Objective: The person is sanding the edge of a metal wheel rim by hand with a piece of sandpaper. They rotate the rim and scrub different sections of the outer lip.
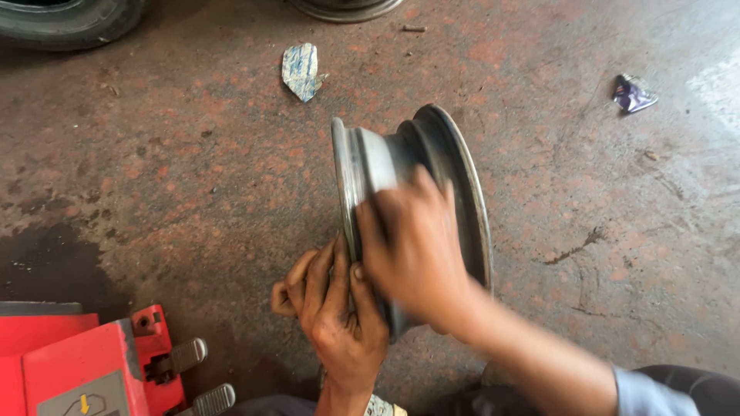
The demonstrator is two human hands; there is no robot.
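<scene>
Machine: a red machine [69, 362] is sitting at the lower left corner, nearest the camera, with two grey ribbed pedals [189, 356] sticking out toward the right. A grey label with a yellow arrow [83, 400] is showing on its sloped top face.
Left hand: the left hand [335, 308] is gripping the near edge of the rim [385, 162], fingers curled around its left flange, knuckles facing up and grimy.
Right hand: the right hand [412, 246] is lying over the top of the rim's barrel, fingers spread and pressing down; it is blurred, so how tightly it is closing I cannot tell. A grey-blue sleeve [640, 393] is covering the forearm at the lower right.
Rim: the bare steel wheel rim is standing on edge on the floor [193, 177], in the middle of the view, between the two hands, with both flanges showing.
Floor: worn reddish concrete, with a dark wet patch lying at the left beside the machine.
Litter: a crumpled blue-and-white wrapper [301, 71] is lying beyond the rim; a smaller purple wrapper [634, 93] is lying well apart at the upper right.
Far edge: a black tyre [69, 19] is showing at the top left, and part of another round metal piece [347, 8] at top centre.
</scene>
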